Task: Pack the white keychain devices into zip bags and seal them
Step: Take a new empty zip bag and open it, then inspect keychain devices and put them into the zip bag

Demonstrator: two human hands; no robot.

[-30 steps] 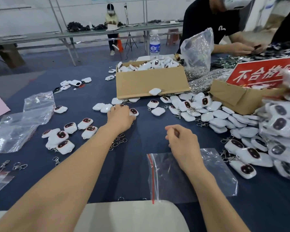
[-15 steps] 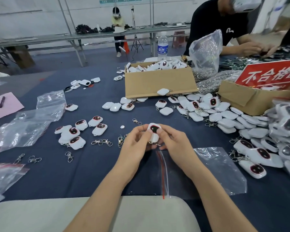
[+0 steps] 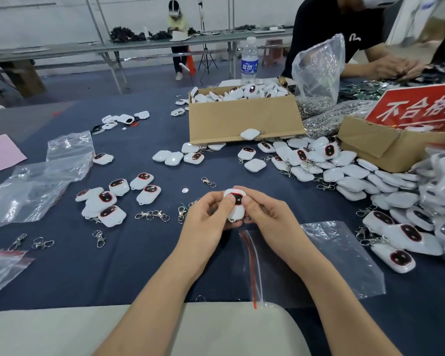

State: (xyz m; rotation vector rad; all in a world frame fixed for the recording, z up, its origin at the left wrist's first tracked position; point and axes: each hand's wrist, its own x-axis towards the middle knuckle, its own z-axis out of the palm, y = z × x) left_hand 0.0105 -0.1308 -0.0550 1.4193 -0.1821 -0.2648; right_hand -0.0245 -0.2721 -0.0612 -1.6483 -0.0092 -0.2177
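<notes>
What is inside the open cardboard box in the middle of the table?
White keychain devices fill the cardboard box up to its rim, some with the dark face up. The front wall covers everything below the top layer.

Both my forearms enter from the bottom edge and converge at frame centre. Left hand (image 3: 206,222) and right hand (image 3: 266,218) pinch one keychain device (image 3: 236,211), thumbs on its face.
</notes>
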